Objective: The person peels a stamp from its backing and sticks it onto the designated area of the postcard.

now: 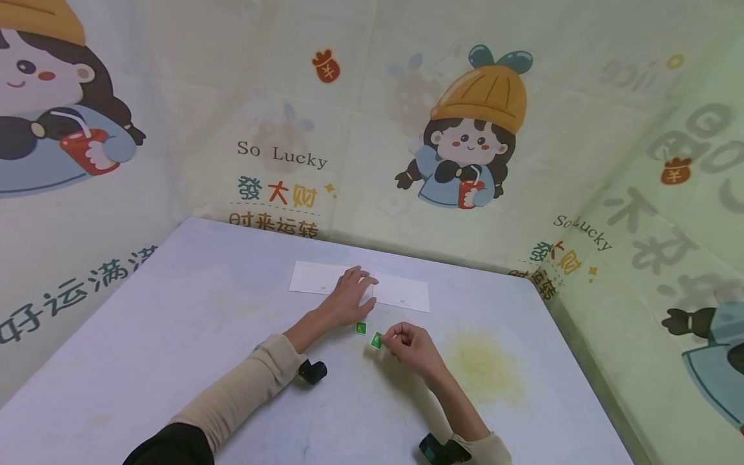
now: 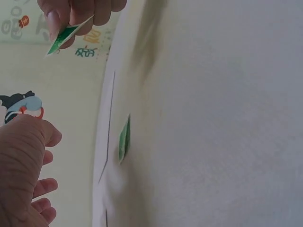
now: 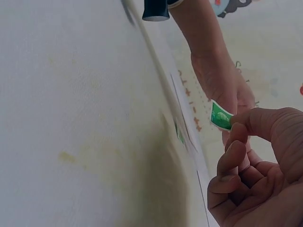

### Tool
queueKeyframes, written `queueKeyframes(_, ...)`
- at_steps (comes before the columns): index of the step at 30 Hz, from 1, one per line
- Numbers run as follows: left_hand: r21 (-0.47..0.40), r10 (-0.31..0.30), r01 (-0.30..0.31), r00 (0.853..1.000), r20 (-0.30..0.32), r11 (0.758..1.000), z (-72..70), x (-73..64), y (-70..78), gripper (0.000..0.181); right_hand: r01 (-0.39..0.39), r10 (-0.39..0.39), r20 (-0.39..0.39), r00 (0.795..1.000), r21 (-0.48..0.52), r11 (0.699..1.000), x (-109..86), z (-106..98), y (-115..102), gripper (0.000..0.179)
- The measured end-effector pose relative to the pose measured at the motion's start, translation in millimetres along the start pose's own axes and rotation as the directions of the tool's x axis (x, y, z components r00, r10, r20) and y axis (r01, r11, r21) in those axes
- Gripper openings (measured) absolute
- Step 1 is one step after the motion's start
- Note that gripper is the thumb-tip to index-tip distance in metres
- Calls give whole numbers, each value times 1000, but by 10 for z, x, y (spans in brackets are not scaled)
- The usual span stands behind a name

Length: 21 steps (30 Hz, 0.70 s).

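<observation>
My right hand (image 1: 415,349) pinches a small green stamp (image 1: 376,340) with a white border between thumb and index finger. The right wrist view shows that stamp (image 3: 220,116) from close by, slightly bent, its printed side showing. A second green stamp (image 1: 361,328) lies on the table just below my left hand (image 1: 349,300); it also appears edge-on in the left wrist view as a narrow green stamp (image 2: 124,139). Over the inner ends of two white envelopes, left (image 1: 310,278) and right (image 1: 403,292), my left hand spreads its relaxed fingers and grips nothing.
The white table (image 1: 232,368) has a yellow stain (image 1: 485,365) to the right of my right hand. Behind it hangs a printed cloth (image 1: 360,161) with cartoon figures, and more cloth stands on both sides. A black camera (image 1: 314,372) sits at my left wrist.
</observation>
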State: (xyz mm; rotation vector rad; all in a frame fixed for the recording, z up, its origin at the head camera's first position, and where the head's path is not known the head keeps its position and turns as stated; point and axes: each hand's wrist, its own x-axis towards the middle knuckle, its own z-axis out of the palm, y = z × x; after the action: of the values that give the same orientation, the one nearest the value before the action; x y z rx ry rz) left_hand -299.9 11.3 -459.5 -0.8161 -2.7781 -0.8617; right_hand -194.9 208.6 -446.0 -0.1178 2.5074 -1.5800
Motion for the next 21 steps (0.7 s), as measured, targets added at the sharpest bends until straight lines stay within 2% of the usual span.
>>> queueKeyframes(11, -22, 111, -113, 992, -67, 993, -209, -175, 156, 43, 16, -16, 10, 1000, 47, 999, -83, 13, -70, 18)
queueKeyframes(21, -31, 172, -176, 980, -100, 984, -325, -339, 257, 42, 23, -25, 28, 999, 66, 998, -134, 19, -113, 21)
